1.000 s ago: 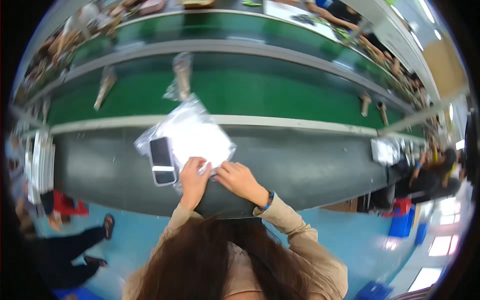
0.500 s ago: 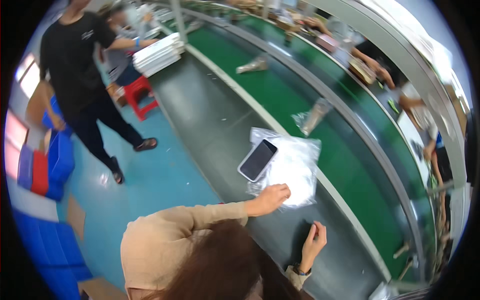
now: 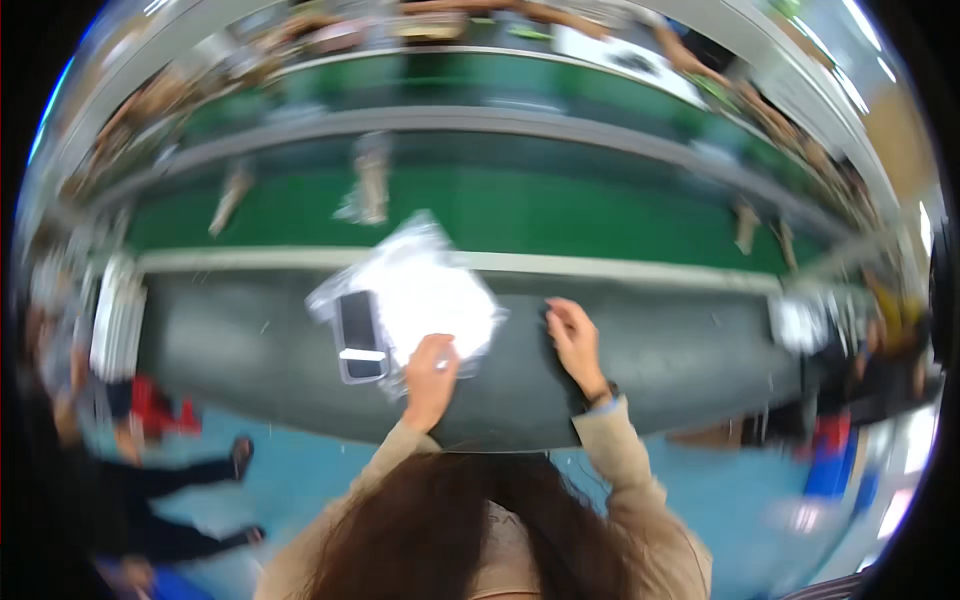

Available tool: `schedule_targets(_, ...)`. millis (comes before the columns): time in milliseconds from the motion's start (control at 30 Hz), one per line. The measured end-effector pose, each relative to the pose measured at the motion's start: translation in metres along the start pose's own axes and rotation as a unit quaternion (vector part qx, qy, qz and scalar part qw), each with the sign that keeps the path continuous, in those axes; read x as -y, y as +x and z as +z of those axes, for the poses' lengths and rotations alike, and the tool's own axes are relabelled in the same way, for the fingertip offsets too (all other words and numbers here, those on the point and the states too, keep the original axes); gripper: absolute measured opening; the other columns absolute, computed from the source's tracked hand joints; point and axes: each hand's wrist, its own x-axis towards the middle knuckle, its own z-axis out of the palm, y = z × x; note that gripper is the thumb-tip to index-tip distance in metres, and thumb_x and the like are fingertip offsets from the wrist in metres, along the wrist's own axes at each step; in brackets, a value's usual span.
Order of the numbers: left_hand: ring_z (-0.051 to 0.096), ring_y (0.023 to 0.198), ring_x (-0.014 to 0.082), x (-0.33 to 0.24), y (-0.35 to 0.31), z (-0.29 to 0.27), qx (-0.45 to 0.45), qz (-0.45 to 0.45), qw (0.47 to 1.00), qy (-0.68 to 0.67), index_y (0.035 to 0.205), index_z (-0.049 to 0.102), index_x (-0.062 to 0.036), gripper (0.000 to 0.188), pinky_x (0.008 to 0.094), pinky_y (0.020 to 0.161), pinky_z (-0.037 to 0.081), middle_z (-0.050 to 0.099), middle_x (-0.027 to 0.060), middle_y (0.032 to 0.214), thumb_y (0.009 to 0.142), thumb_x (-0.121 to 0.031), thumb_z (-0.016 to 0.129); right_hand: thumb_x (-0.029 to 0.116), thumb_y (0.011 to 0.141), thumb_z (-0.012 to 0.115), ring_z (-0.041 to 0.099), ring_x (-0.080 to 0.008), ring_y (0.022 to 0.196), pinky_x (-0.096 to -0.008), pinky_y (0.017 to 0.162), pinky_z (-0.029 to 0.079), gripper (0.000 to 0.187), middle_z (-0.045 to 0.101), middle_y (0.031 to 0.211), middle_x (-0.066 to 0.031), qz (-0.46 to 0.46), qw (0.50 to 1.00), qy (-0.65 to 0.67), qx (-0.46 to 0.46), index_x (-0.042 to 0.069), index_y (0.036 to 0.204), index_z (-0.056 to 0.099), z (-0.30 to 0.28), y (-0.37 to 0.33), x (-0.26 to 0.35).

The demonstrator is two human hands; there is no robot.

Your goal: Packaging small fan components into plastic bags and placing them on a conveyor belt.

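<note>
On the dark worktop lies a stack of clear plastic bags (image 3: 425,280), its middle bright with glare. A smartphone (image 3: 358,322) with a dark screen and pale case rests on the stack's left side. My left hand (image 3: 430,382) is at the near edge of the bags, its fingers curled together; what they pinch, if anything, is hidden by blur. To the right of the bags, my right hand (image 3: 575,350) hovers over the worktop with fingers bent toward the thumb. A tiny dark spot shows at those fingertips, too small to name.
Beyond the worktop (image 3: 660,350) runs a green conveyor belt (image 3: 560,215) carrying a bagged item (image 3: 372,185) and other pale pieces. White stacked pieces (image 3: 118,320) stand at the left end, a plastic-wrapped bundle (image 3: 800,322) at the right. Other people work across the belt; someone stands at left.
My view has swung round to face the belt squarely, blurring the picture. Both hands keep about the same places by the bags and worktop; the phone still lies on the bags.
</note>
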Motion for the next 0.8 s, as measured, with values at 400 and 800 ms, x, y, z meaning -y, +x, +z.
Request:
schedule_targets(400,0.061,0.085,0.0253,-0.02,0.007,-0.003,0.058,-0.028,0.998,0.001,0.101,0.063,0.0013,0.031,0.0334,0.075,0.047,0.064,0.0136,0.098,0.074,0.009,0.051,0.003,0.092,0.055,0.057,-0.0085,0.077,-0.0228,0.062,0.046,0.018,0.06,0.093,-0.0048,-0.07,0.996,0.021,-0.042,0.002,0.109,0.06,-0.017,0.008,0.049)
schedule_targets(800,0.059,0.093,0.0306,0.011,0.006,0.0,0.029,0.157,0.979,0.127,0.098,0.065,-0.0031,0.023,0.039,0.083,0.046,0.064,0.0124,0.098,0.077,0.006,0.06,0.007,0.095,0.052,0.051,-0.0195,0.062,-0.0244,0.058,0.044,0.022,0.055,0.102,-0.0214,-0.307,0.71,0.542,0.328,-0.007,0.104,0.066,-0.036,-0.035,0.311)
